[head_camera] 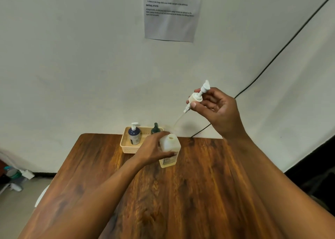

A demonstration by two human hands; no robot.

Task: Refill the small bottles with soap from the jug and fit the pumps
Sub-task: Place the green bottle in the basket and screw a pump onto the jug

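Bench (199, 193): dark wood-grain top, set against a pale wall; work takes place toward its far edge.

Square bottle (170, 151): translucent, pale, upright on the bench at far centre, mouth open and uncapped. Contents level cannot be told. It stands just near of the basket, probably drawn out to give room for fitting.

Left hand (154, 148): closed around the square bottle's left side and shoulder, fingers wrapped across its front; the hold appears meant to steady the bottle against tipping while the pump goes in.

Pump (196, 96): white, with collar and nozzle head, its thin dip tube (178, 120) trailing down and left toward the bottle mouth. Held well above and right of the bottle, tilted, so the tube's end can be led in first.

Right hand (215, 108): raised, pinching the pump at its collar between thumb and fingers.

Basket (125, 144): cream, perforated, at the bench's far edge by the wall. Holds a dark blue bottle (135, 135) with a white pump fitted, and a dark green bottle (155, 129), partly hidden behind the left hand.

Jug: not identifiable in view.

Printed sheet (172, 12): on the wall, text too small to read reliably.

Black cable (272, 61): runs diagonally down the wall to the bench's far right.

Step judged in hand: inserting the pump.
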